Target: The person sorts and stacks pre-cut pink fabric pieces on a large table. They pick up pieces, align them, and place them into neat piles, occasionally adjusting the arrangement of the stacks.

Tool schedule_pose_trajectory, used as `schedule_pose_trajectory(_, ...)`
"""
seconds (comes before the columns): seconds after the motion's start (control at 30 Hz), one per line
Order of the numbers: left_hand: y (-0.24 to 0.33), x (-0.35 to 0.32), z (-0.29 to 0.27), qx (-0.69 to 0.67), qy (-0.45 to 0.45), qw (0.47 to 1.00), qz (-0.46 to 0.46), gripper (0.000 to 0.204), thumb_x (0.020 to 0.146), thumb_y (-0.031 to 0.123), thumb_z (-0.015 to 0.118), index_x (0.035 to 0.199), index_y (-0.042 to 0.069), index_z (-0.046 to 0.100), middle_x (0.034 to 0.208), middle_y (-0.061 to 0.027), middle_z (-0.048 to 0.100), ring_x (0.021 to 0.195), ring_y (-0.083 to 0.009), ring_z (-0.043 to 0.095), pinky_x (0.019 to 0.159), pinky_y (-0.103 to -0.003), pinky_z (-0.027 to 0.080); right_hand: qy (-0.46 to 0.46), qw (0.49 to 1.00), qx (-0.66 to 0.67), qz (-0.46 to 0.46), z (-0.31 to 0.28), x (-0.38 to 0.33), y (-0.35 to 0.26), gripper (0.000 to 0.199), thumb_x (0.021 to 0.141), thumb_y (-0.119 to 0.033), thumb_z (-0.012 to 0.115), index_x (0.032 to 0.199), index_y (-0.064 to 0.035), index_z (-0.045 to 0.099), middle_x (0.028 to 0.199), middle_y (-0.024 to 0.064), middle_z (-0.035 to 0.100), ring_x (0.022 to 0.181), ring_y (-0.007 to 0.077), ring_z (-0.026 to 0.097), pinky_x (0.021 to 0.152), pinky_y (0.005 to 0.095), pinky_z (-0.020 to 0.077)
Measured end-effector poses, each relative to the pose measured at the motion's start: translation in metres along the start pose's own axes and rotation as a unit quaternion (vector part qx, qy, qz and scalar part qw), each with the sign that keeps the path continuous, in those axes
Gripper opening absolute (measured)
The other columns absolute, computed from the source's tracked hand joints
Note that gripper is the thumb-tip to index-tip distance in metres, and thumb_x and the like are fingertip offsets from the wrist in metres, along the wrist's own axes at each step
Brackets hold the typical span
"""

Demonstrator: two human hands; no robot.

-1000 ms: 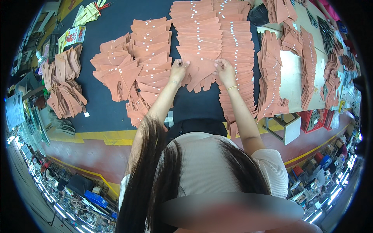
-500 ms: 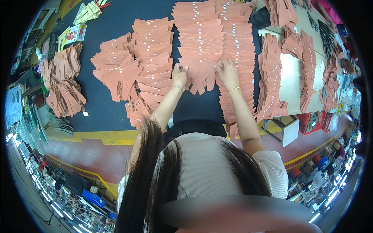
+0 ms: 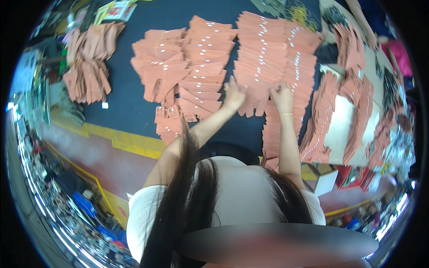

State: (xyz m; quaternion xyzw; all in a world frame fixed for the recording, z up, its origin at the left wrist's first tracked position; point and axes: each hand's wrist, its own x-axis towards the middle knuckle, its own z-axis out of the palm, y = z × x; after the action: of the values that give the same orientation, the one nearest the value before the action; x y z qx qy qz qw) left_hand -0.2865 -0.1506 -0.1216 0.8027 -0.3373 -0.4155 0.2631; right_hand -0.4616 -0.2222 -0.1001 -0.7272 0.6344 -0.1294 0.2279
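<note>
Salmon-coloured flat cut pieces, each with a small white tag, lie overlapped in long rows on a dark table. At the near end of a middle row [image 3: 261, 56] lies a cut piece [image 3: 254, 100] whose lower edge splits into finger-like strips. My left hand [image 3: 234, 94] pinches its left edge, and my right hand [image 3: 281, 94] pinches its right edge, with fingers bent. The right hand also lies over the neighbouring row [image 3: 300, 67]. Further left, another row [image 3: 205, 67] fans out beside a looser heap [image 3: 158, 67].
Bundles of similar pieces [image 3: 87, 80] sit at the far left, near a small white tag [image 3: 105, 105]. On a pale table at the right lie more rows [image 3: 319, 120]. Red crates [image 3: 351, 176] stand below it. Yellow cords [image 3: 304, 17] lie at the back. Another person's arm [image 3: 362, 22] reaches in at the far right.
The whole view has shifted, so the table contents appear further right. Both hands remain at the same cut piece, which now lies closer against the row. Another person's arm has come into view.
</note>
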Motion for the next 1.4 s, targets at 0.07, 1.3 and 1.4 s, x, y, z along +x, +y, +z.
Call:
schedule_pose_trajectory(0.07,0.006,-0.026,-0.014,-0.071,-0.035,0.995,0.065,0.089,0.086,0.027,0.064,0.148,-0.006,0.009,0.142,-0.0320,0.024,0.136,-0.0440,0.023,0.112,-0.045,0.023,-0.001,1.000,-0.021,0.009,-0.003,0.000,-0.008,0.027,0.074,-0.018,0.074,0.081,-0.0003,0.055,0.088,0.0171,0.057,0.083,0.0357,0.058,0.073,0.0437,0.0486)
schedule_pose_trajectory(1.3,-0.008,-0.018,-0.344,0.541,-0.087,0.808,0.218,0.061,0.061,0.031,0.079,0.111,0.006,0.054,0.088,-0.0131,0.069,0.084,-0.0317,0.068,0.068,-0.042,0.054,-0.111,0.928,0.223,-0.279,-0.044,-0.076,-0.172,0.010,0.081,-0.004,0.066,0.091,-0.0007,0.064,0.087,0.0128,0.059,0.076,0.0261,0.062,0.069,0.0339,0.0504)
schedule_pose_trajectory(1.4,0.008,-0.062,-0.360,0.492,-0.008,0.841,0.226,0.057,0.064,0.033,0.075,0.106,0.004,0.052,0.086,-0.0155,0.068,0.079,-0.0343,0.068,0.065,-0.045,0.053,-0.122,0.900,0.268,-0.321,-0.051,-0.095,-0.217,0.013,0.083,-0.006,0.065,0.095,-0.0009,0.064,0.084,0.0122,0.058,0.077,0.0233,0.062,0.069,0.0322,0.0498)
